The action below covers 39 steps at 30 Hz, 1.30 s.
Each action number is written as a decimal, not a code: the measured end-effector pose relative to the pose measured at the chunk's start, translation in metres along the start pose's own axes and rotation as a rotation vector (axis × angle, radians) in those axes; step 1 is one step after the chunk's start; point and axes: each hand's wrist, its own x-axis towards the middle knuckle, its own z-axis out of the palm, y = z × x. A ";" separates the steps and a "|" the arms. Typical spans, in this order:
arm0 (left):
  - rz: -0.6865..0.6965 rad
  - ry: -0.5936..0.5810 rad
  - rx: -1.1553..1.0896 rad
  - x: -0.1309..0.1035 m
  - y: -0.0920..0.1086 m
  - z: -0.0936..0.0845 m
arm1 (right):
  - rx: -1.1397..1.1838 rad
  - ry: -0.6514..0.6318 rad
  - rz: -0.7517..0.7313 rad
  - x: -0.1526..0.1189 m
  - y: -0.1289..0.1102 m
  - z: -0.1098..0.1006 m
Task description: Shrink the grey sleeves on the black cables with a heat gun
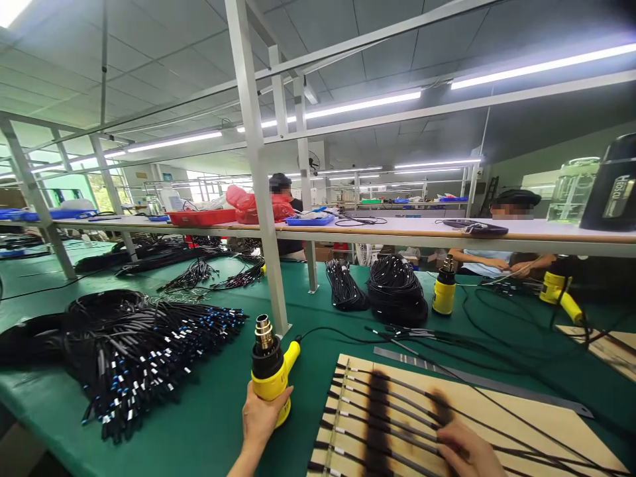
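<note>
A yellow and black heat gun stands upright, nozzle up, on the green table, with my left hand wrapped round its lower body. To its right lies a pale wooden board with scorched dark patches. Several black cables lie side by side across the board, their left ends on a strip near its left edge. My right hand is over the right part of the board, fingers bent together at the cables; it is slightly blurred, and what it pinches cannot be made out.
A large bundle of black cables lies at the left. A metal ruler lies along the board's back edge. A shelf post rises behind the heat gun. Coiled cables and another heat gun stand farther back. A person sits opposite.
</note>
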 end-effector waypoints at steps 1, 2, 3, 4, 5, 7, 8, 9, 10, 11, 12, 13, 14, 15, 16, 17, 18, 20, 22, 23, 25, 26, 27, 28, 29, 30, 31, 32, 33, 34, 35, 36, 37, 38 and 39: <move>-0.002 -0.007 0.001 0.000 0.000 0.000 | -0.035 -0.019 -0.069 0.005 -0.005 0.013; -0.001 0.003 0.005 -0.002 -0.002 0.000 | -0.066 -0.032 -0.118 0.009 -0.010 0.026; -0.002 0.034 0.017 -0.006 -0.006 0.001 | -0.098 -0.033 -0.151 0.014 -0.013 0.038; -0.004 0.080 0.031 -0.012 -0.012 0.001 | -0.130 -0.026 -0.181 0.018 -0.015 0.048; -0.002 0.146 0.045 -0.020 -0.020 0.001 | -0.163 -0.009 -0.197 0.021 -0.016 0.058; -0.036 0.215 0.066 -0.041 -0.038 0.002 | -0.229 0.001 -0.228 0.026 -0.013 0.072; -0.008 0.198 0.050 -0.053 -0.046 0.003 | -0.261 -0.007 -0.233 0.027 -0.012 0.077; 0.011 0.138 0.020 -0.063 -0.051 0.004 | -0.291 -0.027 -0.234 0.028 -0.010 0.080; 0.013 0.019 -0.025 -0.072 -0.052 0.006 | -0.319 -0.047 -0.227 0.028 -0.010 0.082; 0.013 -0.154 -0.077 -0.078 -0.050 0.010 | -0.348 -0.064 -0.215 0.028 -0.010 0.084; 0.025 -0.331 -0.116 -0.082 -0.045 0.014 | -0.376 -0.075 -0.199 0.027 -0.011 0.085; 0.030 -0.409 -0.142 -0.083 -0.038 0.020 | -0.404 -0.084 -0.185 0.027 -0.012 0.085; 0.042 -0.475 -0.156 -0.082 -0.029 0.026 | -0.432 -0.090 -0.172 0.027 -0.013 0.086; 0.031 -0.543 -0.170 -0.079 -0.020 0.034 | -0.458 -0.092 -0.160 0.027 -0.014 0.086; -0.005 -0.603 -0.183 -0.075 -0.013 0.041 | -0.480 -0.093 -0.150 0.027 -0.015 0.088; -0.050 -0.647 -0.191 -0.071 -0.008 0.048 | -0.498 -0.095 -0.145 0.027 -0.015 0.089; -0.080 -0.675 -0.208 -0.068 -0.004 0.054 | -0.513 -0.093 -0.146 0.027 -0.014 0.091; -0.110 -0.717 -0.241 -0.065 -0.003 0.063 | -0.543 -0.086 -0.158 0.028 -0.011 0.094; -0.101 -0.748 -0.261 -0.065 -0.006 0.065 | -0.569 -0.080 -0.169 0.028 -0.007 0.097; -0.093 -0.760 -0.265 -0.065 -0.008 0.065 | -0.577 -0.079 -0.171 0.028 -0.006 0.098; -0.081 -0.768 -0.266 -0.067 -0.011 0.064 | -0.580 -0.081 -0.172 0.028 -0.004 0.099; -0.078 -0.769 -0.265 -0.067 -0.012 0.064 | -0.579 -0.084 -0.172 0.028 -0.003 0.099; -0.076 -0.770 -0.263 -0.067 -0.013 0.064 | -0.580 -0.086 -0.173 0.028 -0.002 0.100; -0.074 -0.772 -0.261 -0.067 -0.013 0.064 | -0.580 -0.088 -0.175 0.028 -0.001 0.100; -0.071 -0.773 -0.259 -0.067 -0.013 0.065 | -0.582 -0.090 -0.177 0.028 0.000 0.100; -0.069 -0.774 -0.259 -0.067 -0.013 0.066 | -0.584 -0.091 -0.179 0.028 0.000 0.101; -0.066 -0.775 -0.262 -0.067 -0.013 0.066 | -0.586 -0.092 -0.180 0.028 0.001 0.101; -0.067 -0.776 -0.263 -0.067 -0.013 0.067 | -0.589 -0.092 -0.182 0.028 0.002 0.101; -0.068 -0.778 -0.264 -0.067 -0.012 0.067 | -0.592 -0.090 -0.184 0.028 0.002 0.101; -0.071 -0.783 -0.267 -0.067 -0.012 0.066 | -0.595 -0.090 -0.185 0.028 0.002 0.102; -0.075 -0.788 -0.271 -0.067 -0.011 0.065 | -0.598 -0.089 -0.187 0.027 0.002 0.102; -0.080 -0.793 -0.277 -0.067 -0.011 0.064 | -0.600 -0.090 -0.191 0.027 0.001 0.101; -0.085 -0.799 -0.282 -0.067 -0.010 0.063 | -0.603 -0.092 -0.194 0.027 0.001 0.101; -0.091 -0.804 -0.285 -0.067 -0.010 0.062 | -0.604 -0.094 -0.199 0.027 0.000 0.101; -0.094 -0.808 -0.285 -0.067 -0.009 0.060 | -0.606 -0.095 -0.203 0.027 -0.002 0.100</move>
